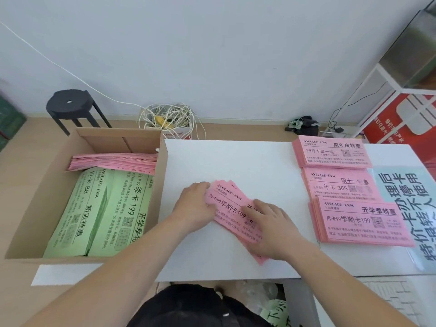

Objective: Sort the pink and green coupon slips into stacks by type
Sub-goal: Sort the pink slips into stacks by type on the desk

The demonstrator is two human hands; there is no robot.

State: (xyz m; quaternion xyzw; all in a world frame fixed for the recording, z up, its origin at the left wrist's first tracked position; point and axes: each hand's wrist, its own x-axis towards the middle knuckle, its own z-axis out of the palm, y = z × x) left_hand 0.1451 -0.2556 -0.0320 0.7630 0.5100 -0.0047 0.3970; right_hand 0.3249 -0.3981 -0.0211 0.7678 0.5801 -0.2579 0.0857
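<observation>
A fanned bundle of pink slips [230, 207] lies tilted in the middle of the white table [247, 161]. My left hand [194, 206] lies on its left end with fingers curved over the edge. My right hand [271, 228] presses flat on its right half. Three pink stacks sit at the right: a far stack [330, 153], a middle stack [339, 184] and a near stack [363, 223]. In the cardboard box [30, 220] at the left lie green slips [99, 213] and a pink pile [113, 161].
A pale blue printed sheet [405, 208] lies under the right stacks. A black stool [70, 107] and a tangle of white cable [167, 119] stand beyond the table. A red sign [401, 119] leans at the back right.
</observation>
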